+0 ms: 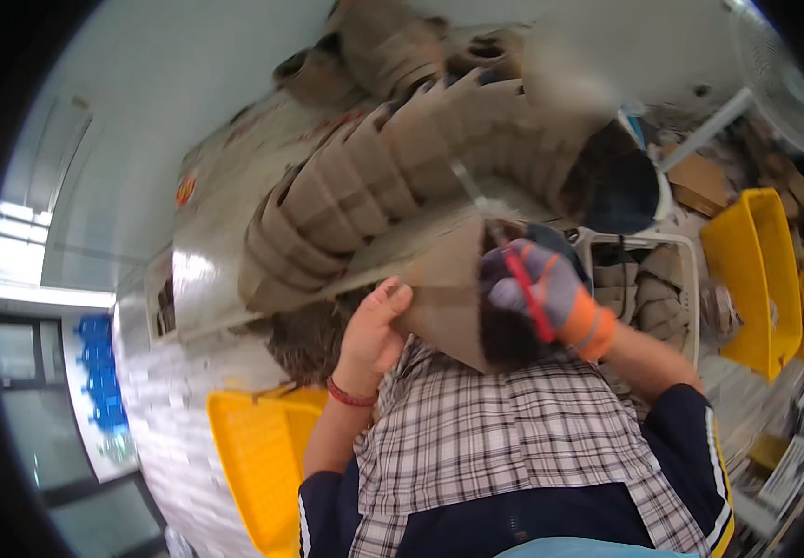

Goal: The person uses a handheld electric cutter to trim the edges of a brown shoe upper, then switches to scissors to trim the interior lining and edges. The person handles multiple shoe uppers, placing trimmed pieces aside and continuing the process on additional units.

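Observation:
A brown-grey, cone-shaped fabric piece (444, 302) with a dark, furry-looking opening is held in front of my apron. My bare left hand (374, 330), with a red bracelet at the wrist, grips its left side, thumb on top and the other fingers partly hidden. Over the dark opening on the right, my right hand (560, 288) wears a grey and orange glove. It is closed on a red-handled tool (530, 296) whose thin metal end points up and away; motion blur hides its exact kind. Just beyond lies a long curved row of similar nested pieces (355, 186) on the table.
More brown pieces (388, 51) are heaped at the table's far side. A white basket (695, 279) with folded pieces stands to the right, near a yellow crate (760, 284). Another yellow crate (253, 456) is at lower left. A fan (778, 79) stands at upper right.

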